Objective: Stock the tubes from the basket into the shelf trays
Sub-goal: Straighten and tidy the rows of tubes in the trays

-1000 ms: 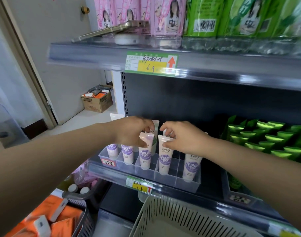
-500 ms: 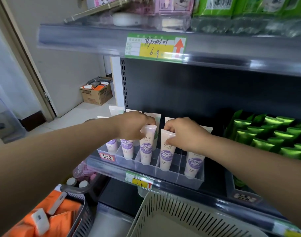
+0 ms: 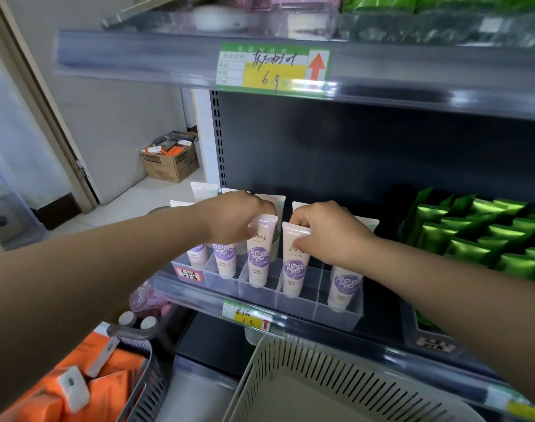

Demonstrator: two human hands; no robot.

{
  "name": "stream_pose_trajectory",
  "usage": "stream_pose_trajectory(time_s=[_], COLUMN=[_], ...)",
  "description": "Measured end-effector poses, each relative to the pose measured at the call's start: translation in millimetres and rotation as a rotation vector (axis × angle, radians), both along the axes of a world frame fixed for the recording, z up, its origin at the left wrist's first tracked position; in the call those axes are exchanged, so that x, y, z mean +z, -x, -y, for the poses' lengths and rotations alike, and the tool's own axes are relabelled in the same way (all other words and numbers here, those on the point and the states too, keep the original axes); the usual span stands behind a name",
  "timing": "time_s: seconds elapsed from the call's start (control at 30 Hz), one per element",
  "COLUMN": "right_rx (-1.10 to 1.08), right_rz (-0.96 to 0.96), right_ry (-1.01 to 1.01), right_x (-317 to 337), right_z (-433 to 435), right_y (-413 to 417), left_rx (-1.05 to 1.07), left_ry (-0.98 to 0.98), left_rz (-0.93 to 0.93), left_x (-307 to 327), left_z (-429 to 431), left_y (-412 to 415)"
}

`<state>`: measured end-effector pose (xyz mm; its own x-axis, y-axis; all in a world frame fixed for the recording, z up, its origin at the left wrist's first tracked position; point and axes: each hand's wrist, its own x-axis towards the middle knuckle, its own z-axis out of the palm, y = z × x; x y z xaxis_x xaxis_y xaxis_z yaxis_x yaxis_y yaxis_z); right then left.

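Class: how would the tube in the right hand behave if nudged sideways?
The tube stands tall and narrow, so it would probably tip, though the dividers of the clear tray should catch it. Its flat crimped top, pinched by the right hand, suggests a soft body.

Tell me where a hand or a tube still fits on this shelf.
Bare dark shelf lies between the clear tray and the green packets. Crowded: the tray's front row of tubes, where the left hand and right hand both grip tubes.
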<state>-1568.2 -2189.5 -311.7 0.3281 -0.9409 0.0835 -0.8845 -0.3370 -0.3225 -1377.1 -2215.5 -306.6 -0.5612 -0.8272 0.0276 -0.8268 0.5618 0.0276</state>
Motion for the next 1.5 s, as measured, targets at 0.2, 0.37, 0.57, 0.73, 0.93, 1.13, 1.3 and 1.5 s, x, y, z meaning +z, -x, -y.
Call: stream_pose_trajectory(time_s=[0.2,0.37,0.57,0.73,0.93,1.13,1.3,1.5], right_rx=[0.013,0.031,0.037,0.003,-0.025,-0.059,-0.078,-0.099], right_rz=[0.009,0.107,0.195,0.22,0.203,0.165,0.104,0.151], right_ry=[-0.024,-0.021,-0.005,-0.013,-0.028,-0.03,-0.019,0.003], right_x=[-0.4,11.5,33.9,36.2,29.1,19.2,11.4,3.4], right_z=[-2.8,-4.9,-10.1,-17.7,-25.8,-31.1,-32.1,-29.7], right_y=[0.1,11.2,44.7,72.1,94.3,98.3,94.7,92.7], left_rx=[0.016,0.032,0.06,0.032,-0.044,-0.075,-0.078,-0.066], left_ry=[0.005,-0.049,-0.062,-0.008,0.038,-0.037,-0.093,-0.072], left_rz=[0.03,0.054,0.066,-0.076,-0.147,-0.169,-0.162,-0.162], left_x=[-0.7,7.1,27.0,43.2,43.3,37.4,30.2,26.2], left_z=[-3.6,-6.8,-8.1,-7.5,-0.8,13.3,18.7,20.3], left_y=[0.9,2.2,12.7,43.7,89.2,124.3,140.2,143.8])
